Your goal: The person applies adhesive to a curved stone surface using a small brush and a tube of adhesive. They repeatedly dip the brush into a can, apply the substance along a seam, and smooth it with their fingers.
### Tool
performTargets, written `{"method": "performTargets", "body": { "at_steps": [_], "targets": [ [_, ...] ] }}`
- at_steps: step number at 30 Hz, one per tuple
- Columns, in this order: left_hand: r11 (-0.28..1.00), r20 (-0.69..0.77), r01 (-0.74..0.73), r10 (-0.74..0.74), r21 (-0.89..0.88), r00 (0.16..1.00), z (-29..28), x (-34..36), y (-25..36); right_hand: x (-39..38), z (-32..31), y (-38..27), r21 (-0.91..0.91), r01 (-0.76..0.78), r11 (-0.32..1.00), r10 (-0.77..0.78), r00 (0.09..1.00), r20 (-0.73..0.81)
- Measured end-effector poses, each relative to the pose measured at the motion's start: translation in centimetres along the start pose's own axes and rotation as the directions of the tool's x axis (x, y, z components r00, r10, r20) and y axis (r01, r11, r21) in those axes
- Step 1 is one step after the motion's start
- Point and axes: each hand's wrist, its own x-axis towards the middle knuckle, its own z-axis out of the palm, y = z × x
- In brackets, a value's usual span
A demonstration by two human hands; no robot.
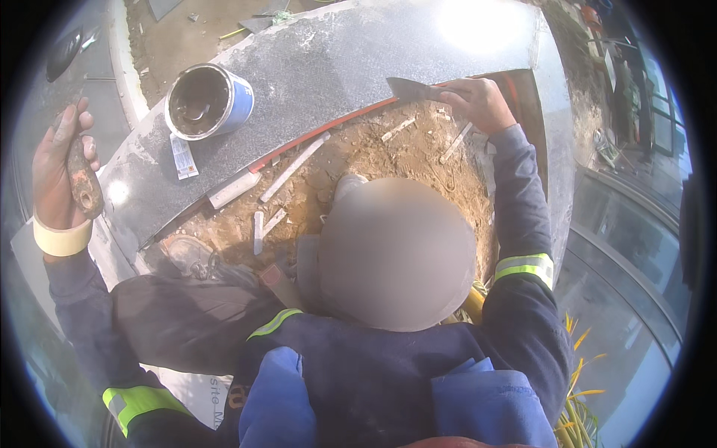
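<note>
My left hand, at the far left, grips a dirty tool handle with a hole at its end; any blade is hidden. A roll of pale masking tape circles that wrist. My right hand holds a dark putty knife at the inner edge of the grey speckled stone top, just by a red strip along that edge. An open metal can with dark contents and a blue label stands on the stone, with a white tube lying beside it.
Below the top lie soil and several pale scrap strips. A large blurred rounded shape fills the middle, above my knee. Glass panels and yellow-leaved plants are at the right, rubble and a kerb beyond the stone.
</note>
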Motion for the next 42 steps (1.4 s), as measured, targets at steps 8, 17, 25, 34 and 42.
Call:
{"method": "performTargets", "body": {
  "at_steps": [8,17,25,34,42],
  "targets": [
    [0.999,0.032,-0.039,0.039,0.001,0.999,1.2,0.1,0.8,1.2,4.8,-6.2,0.045,0.124,0.991,-0.125,0.992,0.014],
    [0.997,-0.022,-0.066,0.066,-0.040,0.998,-0.9,-2.2,1.4,1.5,6.2,-8.2,0.198,0.115,0.973,-0.129,0.990,0.061],
    [0.913,0.236,-0.022,0.128,-0.407,0.963,2.1,-2.8,1.6,4.0,15.7,-22.8,0.400,0.301,0.866,-0.380,0.915,0.135],
    [0.971,0.071,0.034,-0.017,-0.237,0.997,0.9,-4.7,3.5,5.7,15.4,-25.7,0.518,0.366,0.773,-0.543,0.805,0.241],
    [0.992,-0.004,-0.012,0.012,-0.128,1.000,-1.6,-5.7,2.7,6.5,18.3,-30.0,0.487,0.499,0.716,-0.669,0.689,0.278]
  ]
}}
